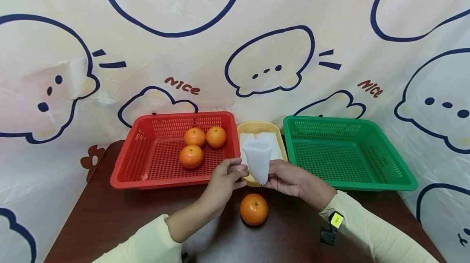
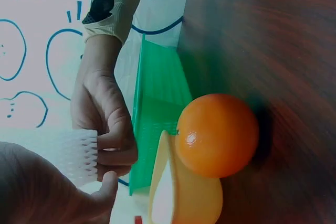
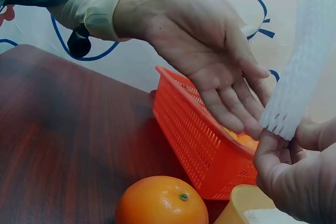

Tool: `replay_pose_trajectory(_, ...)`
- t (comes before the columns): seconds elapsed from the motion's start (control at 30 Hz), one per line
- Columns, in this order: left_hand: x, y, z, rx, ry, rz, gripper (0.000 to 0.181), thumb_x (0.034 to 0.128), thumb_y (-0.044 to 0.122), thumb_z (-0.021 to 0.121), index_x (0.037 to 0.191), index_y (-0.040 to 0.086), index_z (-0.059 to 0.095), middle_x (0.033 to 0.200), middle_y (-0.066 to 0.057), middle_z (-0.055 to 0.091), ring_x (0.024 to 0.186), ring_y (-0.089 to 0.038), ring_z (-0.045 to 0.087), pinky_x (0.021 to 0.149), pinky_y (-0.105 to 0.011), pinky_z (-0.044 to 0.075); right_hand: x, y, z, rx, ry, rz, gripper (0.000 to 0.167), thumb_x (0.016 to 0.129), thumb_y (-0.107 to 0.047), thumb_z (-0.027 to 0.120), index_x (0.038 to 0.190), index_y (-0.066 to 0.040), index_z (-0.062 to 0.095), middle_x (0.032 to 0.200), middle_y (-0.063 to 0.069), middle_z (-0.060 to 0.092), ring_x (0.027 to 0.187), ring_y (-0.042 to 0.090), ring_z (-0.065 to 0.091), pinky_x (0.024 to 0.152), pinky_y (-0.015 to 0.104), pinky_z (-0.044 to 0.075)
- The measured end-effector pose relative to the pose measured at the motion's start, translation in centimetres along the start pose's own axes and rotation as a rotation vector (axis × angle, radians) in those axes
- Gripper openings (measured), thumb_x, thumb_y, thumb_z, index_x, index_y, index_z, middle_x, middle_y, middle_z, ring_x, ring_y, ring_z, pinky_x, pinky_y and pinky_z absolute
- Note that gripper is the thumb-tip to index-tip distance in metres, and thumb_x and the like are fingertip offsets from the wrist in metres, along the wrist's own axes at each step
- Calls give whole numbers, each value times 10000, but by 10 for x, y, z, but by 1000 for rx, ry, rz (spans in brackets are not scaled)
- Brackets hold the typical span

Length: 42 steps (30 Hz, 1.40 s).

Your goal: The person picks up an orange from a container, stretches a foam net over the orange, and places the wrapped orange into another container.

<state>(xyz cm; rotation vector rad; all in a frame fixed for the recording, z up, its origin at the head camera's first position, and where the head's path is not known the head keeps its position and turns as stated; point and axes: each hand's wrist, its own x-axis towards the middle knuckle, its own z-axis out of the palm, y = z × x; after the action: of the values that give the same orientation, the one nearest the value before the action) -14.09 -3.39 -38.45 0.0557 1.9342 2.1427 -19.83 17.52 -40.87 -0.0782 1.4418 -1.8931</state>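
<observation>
A white foam net sleeve (image 1: 258,161) stands upright above the yellow tray (image 1: 280,132). My right hand (image 1: 288,178) pinches its lower end between thumb and fingers, seen closely in the right wrist view, where the foam net (image 3: 302,72) rises above the fingertips. On its other side is my left hand (image 1: 224,181), its fingers loosely extended and its palm facing the net. Whether the left fingertips touch the foam, I cannot tell. On the table in front of the tray lies a single orange (image 1: 254,209), below and between both hands.
At the left, a red basket (image 1: 154,182) holds 3 oranges, one being the nearest orange (image 1: 191,156). A green basket (image 1: 352,185) stands at the right. More white foam nets (image 1: 276,152) lie in the tray. Behind everything hangs a printed cloth (image 1: 205,59).
</observation>
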Motion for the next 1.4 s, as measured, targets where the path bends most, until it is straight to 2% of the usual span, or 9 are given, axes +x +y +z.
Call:
replay_pose_trajectory(0.3, 3, -6, -1, -125, -69, -95, 384, 1084, 65, 401, 1420, -119, 369, 1358, -309, 536, 1185, -339, 605, 1030, -487, 551, 1, 1, 2, -1, 16, 2, 373, 1048, 21, 417, 1401, 138, 393, 1145, 53, 675, 1052, 122, 652, 924, 246, 557)
replay_pose_trajectory(0.47, 7, -4, 1, -212, -82, -161, 376, 1083, 68, 435, 1408, -117, 389, 1253, -203, 529, 1100, -256, 585, 1067, -494, 524, 3, 3, 2, -21, 1, -29, 375, 1028, 53, 432, 1390, 146, 410, 1150, 65, 704, 1074, 147, 680, 954, 277, 564)
replay_pose_trajectory(0.67, 11, -1, 1, -341, -105, -270, 248, 1071, 75, 475, 1259, -83, 508, 1080, -100, 581, 980, -196, 582, 1005, -396, 548, 4, 5, 2, -53, 21, -53, 425, 999, 79, 440, 1415, 147, 381, 1174, 64, 660, 1056, 130, 659, 939, 275, 566)
replay_pose_trajectory(0.8, 12, 0, -1, -393, -113, -309, 210, 1067, 73, 483, 1209, -74, 533, 1025, -82, 580, 960, -190, 549, 924, -323, 537, 2, 2, 1, -69, 35, -55, 447, 1006, 72, 441, 1437, 149, 352, 1231, 104, 636, 1082, 147, 654, 950, 286, 567)
replay_pose_trajectory(0.97, 12, 1, -3, -337, -112, -334, 91, 1037, 47, 523, 1098, -2, 570, 942, -25, 583, 895, -155, 538, 877, -309, 537, -2, -1, -4, -51, 32, -57, 421, 1035, 43, 423, 1447, 108, 366, 1269, 110, 635, 1111, 162, 655, 953, 300, 570)
replay_pose_trajectory(1.03, 11, 0, -5, -304, -130, -345, 63, 1027, 54, 541, 1059, 26, 586, 918, -6, 583, 882, -148, 538, 876, -314, 541, -5, -1, -6, -31, 9, -67, 376, 1080, -26, 399, 1438, 88, 381, 1253, 82, 651, 1107, 149, 660, 952, 297, 571)
replay_pose_trajectory(1.23, 6, -9, -7, -276, -188, -381, 85, 1008, 107, 544, 1068, 62, 585, 958, -18, 564, 908, -178, 507, 968, -359, 515, -13, -5, -12, 123, -83, -102, 347, 1134, -251, 340, 1393, -36, 423, 1252, 30, 678, 1110, 124, 667, 963, 303, 571)
replay_pose_trajectory(1.33, 7, -13, -7, -345, -152, -336, 101, 991, 108, 498, 1078, 86, 543, 996, -28, 572, 952, -205, 522, 1086, -449, 466, -15, -6, -14, 190, -113, -108, 326, 1137, -244, 330, 1388, -68, 439, 1268, 31, 688, 1129, 131, 677, 976, 311, 572)
replay_pose_trajectory(1.4, 9, -15, -7, -416, -107, -263, 110, 988, 103, 449, 1053, 96, 538, 1002, -30, 598, 984, -218, 553, 1137, -500, 429, -17, -4, -15, 187, -117, -112, 296, 1139, -187, 317, 1378, -67, 443, 1257, 34, 691, 1124, 132, 680, 969, 309, 576)
